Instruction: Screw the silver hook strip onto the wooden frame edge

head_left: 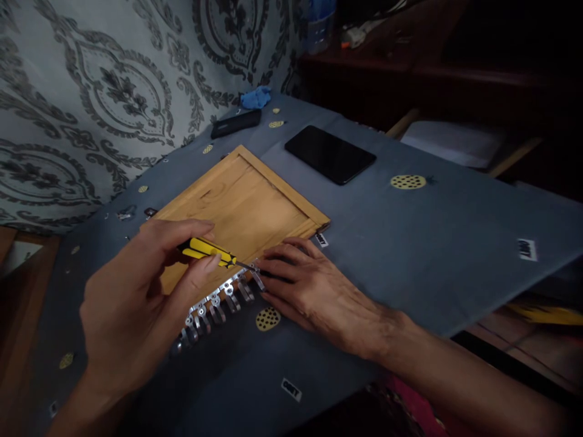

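A yellow and black screwdriver point(212, 252) is pinched between the thumb and fingers of my left hand point(125, 297). Its tip meets the right end of a shiny metal hook rail point(215, 301) that runs along the near edge of a framed wooden board point(259, 209). Several hooks hang off that edge. My right hand point(314, 284) grips the right end of the rail and board edge, its fingertips close beside the screwdriver tip. Whether a screw sits under the tip is too small to tell.
A black phone point(330, 153) lies behind the board on the blue-grey tablecloth point(437, 243). Farther back are a dark oblong case point(235, 124) and a crumpled blue cloth point(255, 97). Small metal pieces point(126, 212) rest left of the board. A patterned curtain point(113, 91) borders the table.
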`<action>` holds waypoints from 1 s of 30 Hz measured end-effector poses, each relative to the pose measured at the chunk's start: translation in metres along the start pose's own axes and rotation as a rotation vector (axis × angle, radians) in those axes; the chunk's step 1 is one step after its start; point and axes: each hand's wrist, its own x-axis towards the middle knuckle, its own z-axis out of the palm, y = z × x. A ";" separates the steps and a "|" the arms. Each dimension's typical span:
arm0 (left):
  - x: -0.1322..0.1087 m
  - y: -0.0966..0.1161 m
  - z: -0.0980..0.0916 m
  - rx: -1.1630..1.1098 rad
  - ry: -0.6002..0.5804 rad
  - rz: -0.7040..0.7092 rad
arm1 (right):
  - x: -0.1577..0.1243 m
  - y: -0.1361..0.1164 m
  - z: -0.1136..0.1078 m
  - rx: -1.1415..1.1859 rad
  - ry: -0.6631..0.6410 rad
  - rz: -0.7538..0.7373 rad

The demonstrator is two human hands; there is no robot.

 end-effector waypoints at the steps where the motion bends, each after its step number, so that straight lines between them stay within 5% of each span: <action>1: 0.000 0.000 -0.001 0.008 -0.011 0.002 | 0.000 0.000 0.000 0.002 -0.006 0.006; 9: 0.009 0.002 0.001 0.193 -0.006 0.191 | 0.001 -0.001 -0.001 0.011 -0.017 0.019; 20: 0.008 0.005 -0.002 0.014 -0.078 0.038 | 0.001 -0.002 -0.003 0.013 -0.031 0.016; 26: 0.014 0.010 0.004 0.175 -0.019 0.212 | 0.000 -0.003 -0.005 0.020 -0.035 0.014; 30: 0.013 0.012 0.003 0.154 -0.023 0.155 | 0.001 -0.002 -0.005 0.020 -0.053 0.021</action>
